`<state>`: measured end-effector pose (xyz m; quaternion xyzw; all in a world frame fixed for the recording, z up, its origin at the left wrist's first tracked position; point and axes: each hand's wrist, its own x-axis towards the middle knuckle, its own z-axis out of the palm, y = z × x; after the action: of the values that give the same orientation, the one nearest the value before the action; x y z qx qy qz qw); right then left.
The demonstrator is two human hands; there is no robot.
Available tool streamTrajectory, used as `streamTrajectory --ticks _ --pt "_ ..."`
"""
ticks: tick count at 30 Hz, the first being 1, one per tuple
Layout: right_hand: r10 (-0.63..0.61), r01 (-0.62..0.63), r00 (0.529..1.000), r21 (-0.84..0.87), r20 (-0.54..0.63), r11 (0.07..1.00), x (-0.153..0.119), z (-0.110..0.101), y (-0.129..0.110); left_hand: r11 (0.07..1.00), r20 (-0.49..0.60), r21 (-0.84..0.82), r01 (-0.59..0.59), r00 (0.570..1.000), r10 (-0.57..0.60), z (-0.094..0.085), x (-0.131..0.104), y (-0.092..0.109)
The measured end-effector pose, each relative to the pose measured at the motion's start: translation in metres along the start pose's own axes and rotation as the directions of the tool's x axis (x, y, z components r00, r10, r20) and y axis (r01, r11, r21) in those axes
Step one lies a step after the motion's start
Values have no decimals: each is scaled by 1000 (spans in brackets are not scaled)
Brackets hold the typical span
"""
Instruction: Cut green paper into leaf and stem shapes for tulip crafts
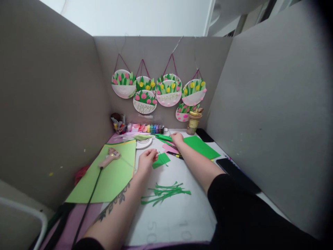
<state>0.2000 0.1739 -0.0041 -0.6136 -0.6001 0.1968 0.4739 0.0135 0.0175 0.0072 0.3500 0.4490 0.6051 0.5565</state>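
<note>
My left hand (148, 159) is closed in a pinch beside a small green paper piece (161, 160); what it holds, if anything, is too small to name. Farther forward, my right hand (177, 138) has its fingers together at the end of some green paper strips (164, 138), and whether it grips them is unclear. Under and beside it lie pink paper (169, 148) and a black-and-yellow tool (175, 155). Nearer to me, a loose pile of thin green strips (168, 191) rests on the white table surface (179, 211).
A glue gun (109, 158) with a black cord lies on light green sheets (104, 184) at left. Paint pots (156, 129) and a pen holder (119, 125) stand behind. Green paper (199, 147) and a dark phone (238, 175) are at right. Paper-plate flower crafts (169, 92) hang behind.
</note>
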Motion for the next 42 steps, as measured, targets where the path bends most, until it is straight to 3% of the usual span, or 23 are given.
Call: streamTrajectory --ticks 3,6,7,9,11,13,15,18,22,26,27,31,33,35,37,42 --pt "27 -30 997 -31 -68 999 -9 -13 -8 1000 -11 21 -12 1000 13 -1 2 1" --pt "-32 30 999 -37 -38 999 -41 -31 -16 985 9 165 -50 999 49 -4 5 3" --pt "-91 92 995 -28 46 995 -56 -36 -18 965 39 251 -72 997 64 -6 5 4" --pt "-181 193 944 -18 276 981 -87 -43 -23 869 127 470 -153 986 105 -9 6 6" --pt "-238 300 884 -99 402 949 -116 -46 -29 639 298 706 -305 947 122 -14 5 7" --pt "-245 411 844 -282 477 867 -137 -43 -35 315 441 840 -441 894 76 -17 3 6" --pt "-181 441 833 -429 522 788 -149 -37 -41 40 480 877 -479 877 -7 -19 1 4" --pt "-83 420 846 -563 526 712 -154 -28 -46 -157 473 864 -478 878 -74 -20 0 -1" --pt "-6 418 827 -608 562 675 -151 -26 -46 -187 477 855 -484 875 -86 -19 0 -1" --pt "-61 500 767 -535 638 681 -156 -44 -44 -184 488 846 -501 865 -113 -22 1 5" --pt "-97 540 735 -493 671 682 -160 -51 -44 -182 485 848 -498 867 -117 -23 2 7" --pt "-314 737 518 -229 795 636 -181 -83 -46 -167 471 860 -483 876 -107 -27 5 13" --pt "-344 750 471 -164 812 640 -187 -95 -47 -154 487 853 -499 866 -110 -26 4 14" --pt "-359 731 466 -123 809 672 -187 -101 -46 -147 517 836 -529 848 -112 -24 1 14" --pt "-375 714 495 -121 783 689 -182 -101 -42 -150 545 818 -555 832 -107 -21 -3 13" --pt "-391 745 547 -217 740 631 -161 -81 -25 -168 560 806 -567 824 -91 -16 -8 10"
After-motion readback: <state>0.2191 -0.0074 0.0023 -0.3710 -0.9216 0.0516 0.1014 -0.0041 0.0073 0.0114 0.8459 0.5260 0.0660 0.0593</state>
